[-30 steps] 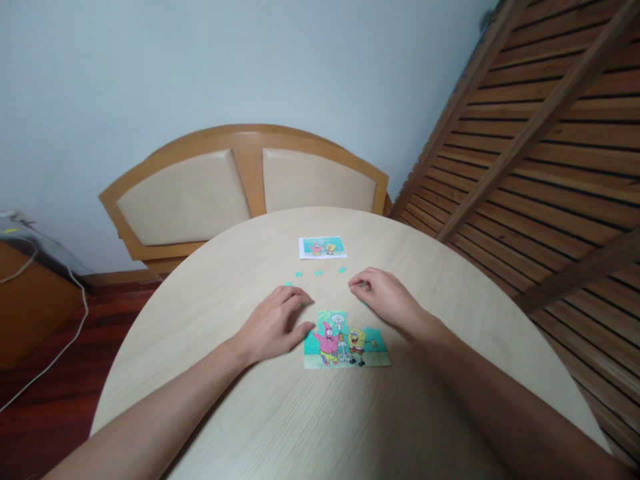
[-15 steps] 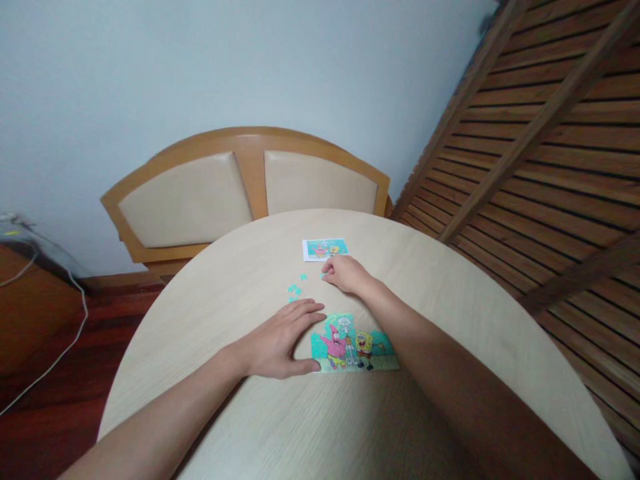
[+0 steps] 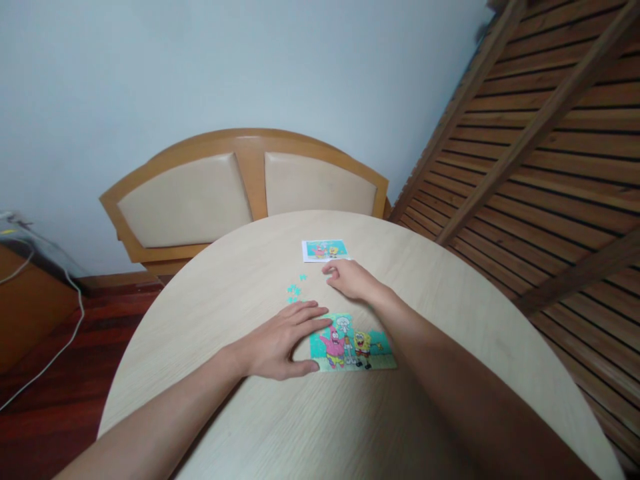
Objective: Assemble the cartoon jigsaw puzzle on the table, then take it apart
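A partly assembled jigsaw puzzle (image 3: pixel 340 363) of cartoon figures on a turquoise ground lies flat on the table, its upper right part unfilled. My left hand (image 3: pixel 280 340) rests at its left side with fingers stretched out. The fingertips reach over the puzzle's upper left corner and the thumb touches the lower left edge. Beyond the puzzle my right hand (image 3: pixel 350 279) is raised slightly, fingers curled in toward the thumb. A small puzzle piece seems to be in that grip, largely hidden by the fingers. Several loose turquoise puzzle pieces (image 3: pixel 297 291) lie left of it.
A printed reference picture (image 3: pixel 325 251) lies just past my right hand. The round wooden table (image 3: pixel 240 267) fills the middle. Behind it stands a padded wooden headboard (image 3: pixel 257 180) against the wall. Slatted wood panels (image 3: pixel 530 133) rise at the right; a white cable (image 3: pixel 80 307) hangs at the left.
My right hand has drawn slightly right and toward me, and the turquoise piece at its fingertips no longer shows on the table. My left fingers have shifted a little farther over the puzzle.
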Available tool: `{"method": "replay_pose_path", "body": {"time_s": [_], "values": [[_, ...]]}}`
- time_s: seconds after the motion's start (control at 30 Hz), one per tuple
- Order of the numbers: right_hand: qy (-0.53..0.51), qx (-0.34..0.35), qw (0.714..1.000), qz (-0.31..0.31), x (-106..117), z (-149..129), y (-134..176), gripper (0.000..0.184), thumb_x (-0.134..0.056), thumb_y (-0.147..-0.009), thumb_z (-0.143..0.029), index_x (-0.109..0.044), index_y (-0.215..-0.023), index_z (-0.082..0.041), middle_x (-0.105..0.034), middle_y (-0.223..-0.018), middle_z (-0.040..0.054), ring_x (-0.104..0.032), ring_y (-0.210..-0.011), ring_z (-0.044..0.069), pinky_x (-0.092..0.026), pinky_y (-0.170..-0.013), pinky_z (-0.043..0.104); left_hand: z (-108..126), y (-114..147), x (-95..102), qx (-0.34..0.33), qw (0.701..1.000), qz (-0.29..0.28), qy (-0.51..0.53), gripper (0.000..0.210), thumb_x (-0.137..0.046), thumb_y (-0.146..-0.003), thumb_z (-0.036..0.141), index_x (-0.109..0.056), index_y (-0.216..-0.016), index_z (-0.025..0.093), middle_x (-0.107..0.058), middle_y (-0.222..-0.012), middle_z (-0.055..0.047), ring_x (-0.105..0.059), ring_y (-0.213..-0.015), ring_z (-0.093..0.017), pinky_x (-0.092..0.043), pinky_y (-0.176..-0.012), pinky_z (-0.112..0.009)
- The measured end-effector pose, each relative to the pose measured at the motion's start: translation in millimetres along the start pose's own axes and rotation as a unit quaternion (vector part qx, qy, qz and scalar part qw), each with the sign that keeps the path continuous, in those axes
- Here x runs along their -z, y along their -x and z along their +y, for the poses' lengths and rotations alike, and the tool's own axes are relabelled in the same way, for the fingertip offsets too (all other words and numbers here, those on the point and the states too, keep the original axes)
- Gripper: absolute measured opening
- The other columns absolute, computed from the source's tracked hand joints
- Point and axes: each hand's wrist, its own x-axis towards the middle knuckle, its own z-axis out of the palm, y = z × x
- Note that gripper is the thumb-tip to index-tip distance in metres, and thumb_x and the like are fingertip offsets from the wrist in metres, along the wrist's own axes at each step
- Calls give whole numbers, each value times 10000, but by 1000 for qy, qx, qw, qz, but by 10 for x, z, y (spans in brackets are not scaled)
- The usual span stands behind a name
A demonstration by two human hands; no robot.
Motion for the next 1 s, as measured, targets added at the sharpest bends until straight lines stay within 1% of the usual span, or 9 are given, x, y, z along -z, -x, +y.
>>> {"method": "replay_pose_path", "body": {"time_s": [0.1,0.2,0.23,0.3,0.4,0.57,0.73,0.93,1.0], "values": [[-35,17,999,10,64,124,276,179,-617,-875,-172,-756,-989,-178,-751,-874,52,-660,-767,160,-462,-701,253,65,-35,-2,-43,999,-11,11,681,-672,-879,456,-417,-1485,274,-412,-1559,-109,-359,-1443,-351,-315,-1176,-566],[-169,11,985,22,103,324,610,150,-644,-842,-238,-735,-906,-137,-735,-829,70,-655,-747,171,-483,-683,265,133,-76,-26,-69,997,-20,17,585,-657,-897,440,-490,-1427,258,-454,-1530,-114,-410,-1417,-327,-326,-1181,-540],[-203,-4,979,17,110,395,716,178,-656,-828,-271,-730,-906,-129,-726,-804,71,-649,-726,175,-484,-658,267,148,-86,-35,-72,997,-23,19,562,-653,-901,428,-504,-1412,250,-470,-1518,-119,-429,-1405,-320,-336,-1178,-534],[-254,-23,967,3,119,524,900,289,-633,-835,-335,-722,-1017,-129,-730,-830,72,-650,-724,181,-486,-637,276,164,-96,-51,-76,996,-30,27,546,-650,-901,395,-509,-1404,238,-493,-1498,-123,-459,-1384,-305,-357,-1172,-514],[-262,-27,964,-30,143,652,1077,325,-622,-831,-401,-745,-983,-142,-752,-893,84,-669,-800,201,-506,-705,301,163,-93,-62,-74,996,-36,37,551,-651,-891,344,-504,-1411,237,-509,-1483,-114,-478,-1368,-284,-371,-1174,-480],[-232,-48,970,-49,199,713,1150,334,-636,-804,-427,-757,-909,-133,-730,-775,71,-648,-730,197,-488,-653,300,161,-83,-57,-74,996,-33,35,553,-649,-878,312,-510,-1408,240,-510,-1482,-114,-477,-1369,-291,-376,-1172,-493],[-256,-77,961,-67,221,741,1143,308,-658,-766,-402,-747,-877,-129,-738,-767,70,-656,-711,190,-483,-643,294,168,-86,-51,-66,996,-46,30,534,-640,-881,314,-523,-1397,237,-510,-1481,-117,-472,-1374,-294,-388,-1164,-501],[-267,-89,956,-85,232,745,1146,297,-670,-752,-378,-750,-888,-127,-770,-839,90,-684,-767,200,-501,-684,299,164,-84,-50,-68,996,-34,39,532,-643,-876,311,-524,-1391,244,-506,-1485,-115,-489,-1359,-309,-411,-1147,-506],[-267,-92,955,-86,240,725,1147,263,-674,-747,-356,-747,-866,-133,-768,-825,82,-678,-752,193,-499,-674,294,166,-84,-43,-68,996,-35,38,539,-644,-875,310,-522,-1396,243,-501,-1490,-113,-482,-1366,-308,-409,-1149,-502]]}}
